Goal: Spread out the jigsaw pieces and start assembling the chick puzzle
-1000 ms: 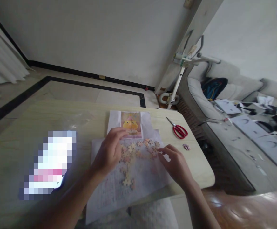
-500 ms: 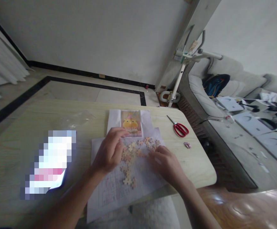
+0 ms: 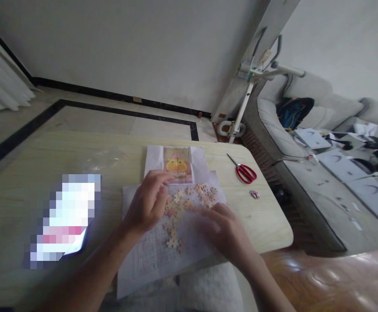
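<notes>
Puzzle pieces, pale yellow and pink, lie loose in a heap on a printed paper sheet. My left hand is at the heap's left edge, its thumb apart from the bent fingers and nothing visible between them. My right hand hovers over or rests on the sheet at the heap's right side. Motion smears its fingertips, so I cannot tell whether they hold a piece. Behind the heap, a picture of a yellow cartoon animal lies on white paper, just beyond my left fingertips.
Red-handled scissors lie to the right, with a small pinkish piece near them. A lit phone is on the left of the wooden table. Clear plastic lies behind it. A sofa stands beyond the right.
My right hand has drawn slightly back from the heap's right part towards me, uncovering more pieces there. My left hand stays almost where it was. The view has shifted slightly.
</notes>
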Available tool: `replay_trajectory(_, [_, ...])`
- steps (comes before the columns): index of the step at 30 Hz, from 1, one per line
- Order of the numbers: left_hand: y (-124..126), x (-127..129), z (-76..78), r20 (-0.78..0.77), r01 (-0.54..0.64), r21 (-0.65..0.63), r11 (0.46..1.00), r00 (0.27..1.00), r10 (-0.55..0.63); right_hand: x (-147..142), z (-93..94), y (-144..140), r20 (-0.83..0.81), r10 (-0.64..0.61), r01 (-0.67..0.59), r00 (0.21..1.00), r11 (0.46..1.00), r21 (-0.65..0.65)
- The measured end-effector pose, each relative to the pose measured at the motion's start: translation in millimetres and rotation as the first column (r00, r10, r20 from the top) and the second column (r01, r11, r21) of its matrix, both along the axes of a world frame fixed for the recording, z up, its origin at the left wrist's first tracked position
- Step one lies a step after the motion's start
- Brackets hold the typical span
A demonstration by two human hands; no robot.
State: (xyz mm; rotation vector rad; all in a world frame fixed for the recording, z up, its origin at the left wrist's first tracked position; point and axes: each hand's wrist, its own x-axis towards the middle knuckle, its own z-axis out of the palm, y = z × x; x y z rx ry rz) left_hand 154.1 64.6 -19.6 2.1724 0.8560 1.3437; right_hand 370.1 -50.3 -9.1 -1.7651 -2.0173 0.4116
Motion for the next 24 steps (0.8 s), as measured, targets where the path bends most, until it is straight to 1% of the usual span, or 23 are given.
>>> replay_trajectory(3, [1, 2, 0.3, -0.004, -0.01, 0.002, 1.0, 1.0, 0.01, -11, -3.3, -3, 0.04, 0.058, -0.055, 0.998, 0.997, -0.059])
replay_trajectory(7, [2, 2, -0.5, -0.001, -0.02, 0.011, 1.0, 1.0, 0.02, -17, -7.6, -1, 0.051, 0.066, -0.064, 0.996, 0.997, -0.041])
replay_trajectory(11, [1, 1, -1.3, -0.007, -0.025, 0.022, 0.999, 1.0, 0.026, -17, -7.4, -1, 0.058, 0.077, -0.075, 0.995, 0.997, -0.026])
replay_trajectory(17, [1, 2, -1.4, -0.007, -0.027, 0.015, 1.0, 1.0, 0.027, -16, -2.6, -2, -0.09, 0.099, -0.103, 0.991, 0.994, -0.034])
replay_trajectory(19, [2, 2, -1.6, -0.015, -0.029, 0.014, 1.0, 0.999, 0.029, -13, -3.9, -1, -0.099, 0.071, -0.075, 0.993, 0.996, -0.038])
replay_trajectory(21, [1, 2, -2.0, -0.019, -0.034, 0.006, 0.999, 0.999, 0.034, -10, -6.5, 1, -0.054, 0.018, -0.02, 0.998, 0.999, -0.033])
replay_trajectory(24, [1, 1, -2.4, -0.014, -0.052, -0.006, 0.999, 0.999, 0.052, -5, -8.2, 1, 0.04, -0.082, 0.08, 0.996, 0.996, 0.037])
